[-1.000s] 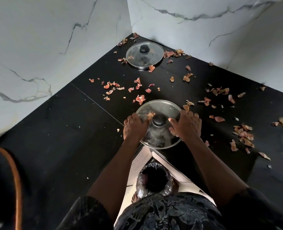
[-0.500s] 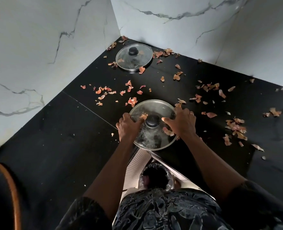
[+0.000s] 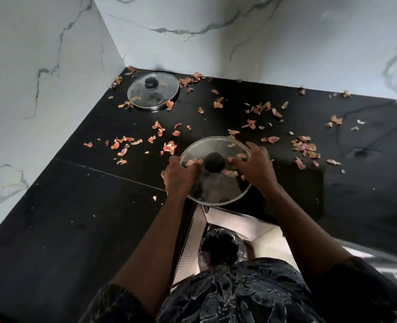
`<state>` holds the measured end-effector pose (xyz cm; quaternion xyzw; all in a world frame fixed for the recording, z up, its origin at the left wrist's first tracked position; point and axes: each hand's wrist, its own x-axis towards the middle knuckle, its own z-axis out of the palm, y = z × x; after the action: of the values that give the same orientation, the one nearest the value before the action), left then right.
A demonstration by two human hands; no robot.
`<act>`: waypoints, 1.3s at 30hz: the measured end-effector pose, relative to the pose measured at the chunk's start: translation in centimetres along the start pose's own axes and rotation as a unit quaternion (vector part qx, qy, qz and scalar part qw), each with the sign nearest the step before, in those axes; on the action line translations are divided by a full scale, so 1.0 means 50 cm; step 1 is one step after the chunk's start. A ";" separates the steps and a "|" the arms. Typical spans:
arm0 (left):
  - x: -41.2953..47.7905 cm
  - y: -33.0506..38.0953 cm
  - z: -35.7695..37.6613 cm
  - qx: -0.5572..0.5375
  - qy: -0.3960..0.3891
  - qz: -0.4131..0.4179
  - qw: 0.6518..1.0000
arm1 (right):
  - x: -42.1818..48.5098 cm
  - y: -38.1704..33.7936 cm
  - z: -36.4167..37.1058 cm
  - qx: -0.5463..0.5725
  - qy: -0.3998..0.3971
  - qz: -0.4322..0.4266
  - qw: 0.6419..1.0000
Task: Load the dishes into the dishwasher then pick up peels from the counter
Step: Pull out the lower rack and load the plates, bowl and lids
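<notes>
The person is standing at the near edge of a black counter (image 3: 76, 217) and holding a glass lid (image 3: 212, 145) with both hands. The left hand (image 3: 179, 176) is curling its fingers over the lid's left rim, and the right hand (image 3: 258, 166) is gripping the right rim, with its fingers spread over the edge and its thumb lying on the glass toward the black knob (image 3: 214, 162). A few orange-pink peels (image 3: 230, 172) are lying on top of the lid around the knob. The lid's near rim is reaching past the counter's edge, above a bin (image 3: 220, 248) lined with a black bag that is standing on the floor below; the inside of the bin is showing only as dark, so what is in it cannot be told. Whether the lid is resting on the counter or raised off it cannot be told either. A second lid (image 3: 152, 92), also glass with a black knob, is lying flat in the far left corner, where the two white marble walls (image 3: 41, 66) are meeting. Loose peels (image 3: 305, 146) are lying scattered across the far and right parts of the counter, some just beside the second lid.
</notes>
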<state>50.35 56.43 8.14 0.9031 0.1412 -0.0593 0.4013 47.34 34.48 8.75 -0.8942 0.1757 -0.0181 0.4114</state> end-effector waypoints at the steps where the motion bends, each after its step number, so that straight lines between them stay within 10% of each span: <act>1: -0.004 -0.005 -0.002 0.000 -0.008 0.012 1.000 | -0.022 0.006 0.003 0.001 0.017 0.002 1.000; 27: -0.441 -0.010 0.156 0.110 -0.202 0.332 0.915 | -0.614 0.278 -0.117 0.020 0.254 0.244 0.936; 39: -0.788 -0.049 0.266 0.149 -0.377 0.342 0.848 | -1.001 0.438 -0.209 0.085 0.322 0.341 0.879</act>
<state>12.12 39.97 6.19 0.8514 -0.3487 -0.2747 0.2795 -8.00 30.20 5.01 -0.6848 0.5908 -0.1788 0.3874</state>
